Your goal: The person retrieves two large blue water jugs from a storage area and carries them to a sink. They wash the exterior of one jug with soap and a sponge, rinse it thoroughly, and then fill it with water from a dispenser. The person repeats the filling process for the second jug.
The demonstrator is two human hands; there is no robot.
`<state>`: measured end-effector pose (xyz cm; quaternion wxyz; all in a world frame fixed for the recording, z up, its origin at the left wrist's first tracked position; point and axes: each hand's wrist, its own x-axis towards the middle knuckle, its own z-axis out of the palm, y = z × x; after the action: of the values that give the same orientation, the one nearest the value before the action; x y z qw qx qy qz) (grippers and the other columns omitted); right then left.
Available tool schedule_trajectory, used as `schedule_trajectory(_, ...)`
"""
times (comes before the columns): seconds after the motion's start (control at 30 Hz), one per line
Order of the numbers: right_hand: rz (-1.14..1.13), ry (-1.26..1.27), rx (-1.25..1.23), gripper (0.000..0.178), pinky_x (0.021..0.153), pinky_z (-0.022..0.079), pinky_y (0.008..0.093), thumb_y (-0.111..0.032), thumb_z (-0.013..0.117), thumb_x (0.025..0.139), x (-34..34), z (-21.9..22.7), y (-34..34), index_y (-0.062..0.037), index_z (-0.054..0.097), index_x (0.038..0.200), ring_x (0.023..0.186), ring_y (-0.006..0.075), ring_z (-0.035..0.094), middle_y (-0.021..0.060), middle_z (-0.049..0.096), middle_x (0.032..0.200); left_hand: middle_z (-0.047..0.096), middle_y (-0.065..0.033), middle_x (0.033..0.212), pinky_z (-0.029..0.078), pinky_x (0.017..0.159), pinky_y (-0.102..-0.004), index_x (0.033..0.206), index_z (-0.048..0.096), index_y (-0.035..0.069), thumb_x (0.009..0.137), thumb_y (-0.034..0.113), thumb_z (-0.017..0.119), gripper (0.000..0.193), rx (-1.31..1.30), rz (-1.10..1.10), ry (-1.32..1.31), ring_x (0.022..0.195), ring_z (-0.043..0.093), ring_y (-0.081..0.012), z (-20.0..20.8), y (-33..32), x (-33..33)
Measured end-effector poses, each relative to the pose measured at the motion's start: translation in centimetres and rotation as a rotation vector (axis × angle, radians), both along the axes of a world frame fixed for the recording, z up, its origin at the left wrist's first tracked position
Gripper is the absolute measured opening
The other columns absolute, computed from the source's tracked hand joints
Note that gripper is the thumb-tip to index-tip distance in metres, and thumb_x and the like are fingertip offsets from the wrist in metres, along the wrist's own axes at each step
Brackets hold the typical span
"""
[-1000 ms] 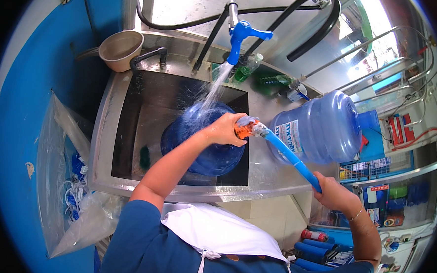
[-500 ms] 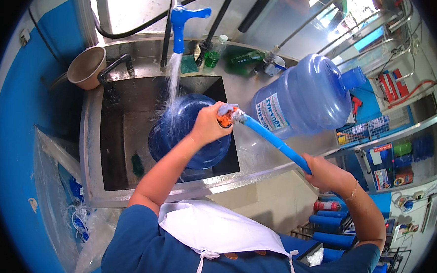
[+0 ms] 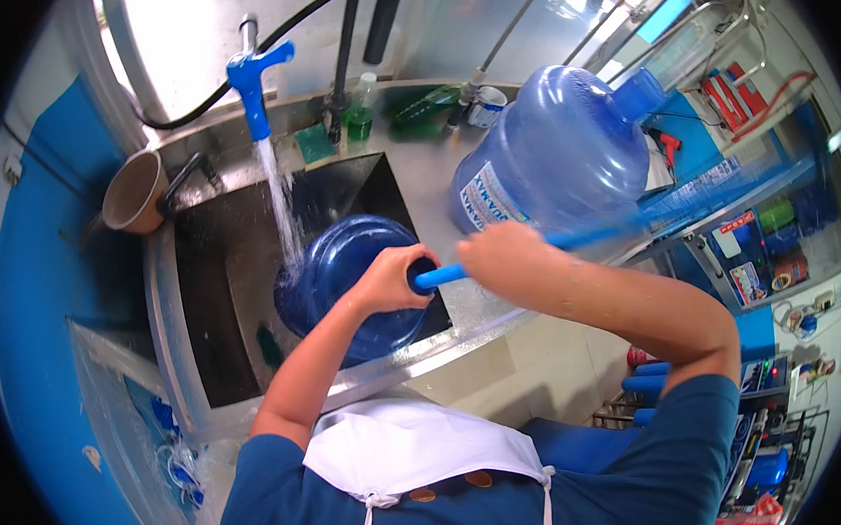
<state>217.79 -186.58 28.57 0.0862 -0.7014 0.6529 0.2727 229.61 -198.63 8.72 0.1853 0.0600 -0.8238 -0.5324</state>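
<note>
metal sink counter [image 3: 432,192] by blue wall [image 3: 24,289], left hand [image 3: 391,282] round jug [image 3: 338,263] at the neck (right hand [image 3: 508,256] round blue rod [image 3: 442,276])

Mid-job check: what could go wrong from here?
Water from the blue tap strikes the sink jug, so the left hand at its mouth might lose its grip. The blue rod in the right hand crosses the counter jug in view; a wide swing could perhaps knock it.
</note>
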Motion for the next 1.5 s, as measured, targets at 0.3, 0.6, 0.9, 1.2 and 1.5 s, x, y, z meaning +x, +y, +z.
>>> schedule_trajectory(0.3, -0.039, -0.482, -0.687, 0.031, 0.082, 0.050, 0.0409, -0.020, 0.072, 0.078, 2.0, -7.6, -4.4, -0.0043, 0.060, 0.102, 0.087, 0.0324, 0.062, 0.0132, 0.059, 0.094, 0.069, -0.0087, 0.094, 0.052, 0.078, -0.0315, 0.104, 0.063, 0.002, 0.067, 0.008, 0.080, 0.042, 0.053, 0.481, 0.241, 0.085, 0.066, -0.0175, 1.4, -4.1, 2.7)
schedule_trajectory(0.6, -0.359, -1.951, -0.618, 0.024, 0.065, 0.051, 0.0365, -0.021, 0.077, 0.077, 9.3, -9.8, -17.9, -0.0016, 0.063, 0.080, 0.067, 0.0208, 0.064, 0.0081, 0.062, 0.068, 0.062, -0.0175, 0.115, 0.043, 0.098, -0.0383, 0.124, 0.055, -0.005, 0.069, 0.015, 0.084, 0.065, -0.105, 0.724, 0.260, 0.107, 0.061, -0.0280, -1.9, -9.4, 8.8)
schedule_trajectory(0.9, -0.283, -1.425, -0.658, 0.025, 0.062, 0.051, 0.0406, -0.029, 0.074, 0.078, 15.4, -10.2, -20.6, -0.0057, 0.067, 0.073, 0.064, 0.0233, 0.066, 0.0104, 0.066, 0.066, 0.065, -0.0125, 0.110, 0.048, 0.093, -0.0363, 0.123, 0.056, -0.004, 0.071, 0.018, 0.083, 0.063, 0.058, 0.701, 0.250, 0.103, 0.063, -0.0218, -3.4, -14.2, 13.0)
schedule_trajectory(1.2, -0.161, -1.281, -0.451, 0.034, 0.079, 0.054, 0.0320, -0.016, 0.076, 0.071, 8.6, -9.2, -20.1, -0.0034, 0.073, 0.102, 0.083, 0.0175, 0.070, 0.0119, 0.074, 0.092, 0.069, -0.0069, 0.099, 0.052, 0.084, -0.0324, 0.115, 0.060, -0.001, 0.067, 0.009, 0.084, 0.055, 0.187, 0.619, 0.368, 0.094, 0.065, -0.0147, 1.0, -12.0, 11.4)
schedule_trajectory(1.5, -0.315, -1.472, -1.037, 0.037, 0.072, 0.056, 0.0300, 0.000, 0.056, 0.087, 5.7, -1.8, -22.1, 0.0025, 0.057, 0.124, 0.081, 0.0187, 0.070, 0.0125, 0.071, 0.093, 0.068, -0.0057, 0.092, 0.054, 0.080, -0.0305, 0.105, 0.060, 0.003, 0.067, 0.001, 0.081, 0.043, 0.286, 0.497, 0.404, 0.085, 0.066, -0.0138, 1.7, -11.5, 8.9)
